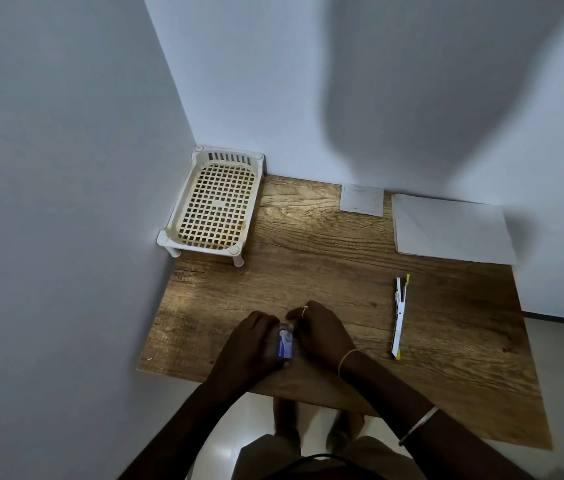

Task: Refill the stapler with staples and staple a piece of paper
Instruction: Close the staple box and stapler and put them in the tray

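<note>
both hands met near the front edge of the brown wood-grain table (308, 244). the left hand (252, 344) cupped a small blue and white staple box (285, 345), fingers curled round its side, while the right hand (322, 334) pinched at the box's far end. the white and yellow stapler (399, 315) lay swung open flat, well apart to the right. white paper sheets (452, 230) sat at the back right; a cream plastic mesh tray (216, 202) stood in the back left corner.

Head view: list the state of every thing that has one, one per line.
Stapler: opened out flat, untouched.
Staple box: held between both hands.
Left hand: gripping the box.
Right hand: on the box.
Basket: empty, upright.
Paper: flat, unstapled.
</note>
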Motion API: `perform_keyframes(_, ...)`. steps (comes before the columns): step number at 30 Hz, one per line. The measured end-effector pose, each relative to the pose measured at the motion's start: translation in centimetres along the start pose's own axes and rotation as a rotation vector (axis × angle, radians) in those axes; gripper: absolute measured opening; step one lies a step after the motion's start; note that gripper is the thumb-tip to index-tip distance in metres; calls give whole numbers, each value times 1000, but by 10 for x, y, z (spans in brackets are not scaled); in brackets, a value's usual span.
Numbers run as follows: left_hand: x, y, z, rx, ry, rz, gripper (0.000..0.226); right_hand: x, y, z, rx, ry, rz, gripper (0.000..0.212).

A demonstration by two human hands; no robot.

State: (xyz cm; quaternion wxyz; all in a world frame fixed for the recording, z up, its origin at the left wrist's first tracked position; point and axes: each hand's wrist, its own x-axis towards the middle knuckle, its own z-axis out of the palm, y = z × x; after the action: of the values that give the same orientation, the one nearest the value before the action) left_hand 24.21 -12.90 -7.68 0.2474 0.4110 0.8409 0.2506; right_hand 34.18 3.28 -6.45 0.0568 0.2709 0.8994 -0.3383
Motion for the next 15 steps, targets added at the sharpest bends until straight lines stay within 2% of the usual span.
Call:
perform_keyframes(8, 1, -1, 3, 20, -6, 20, 84, -2, -5, 0, 45, 10, 4, 17)
perform_keyframes(15, 2, -4, 7, 52, -9, 17, 75, 9, -9, -9, 172, -88, 139, 9)
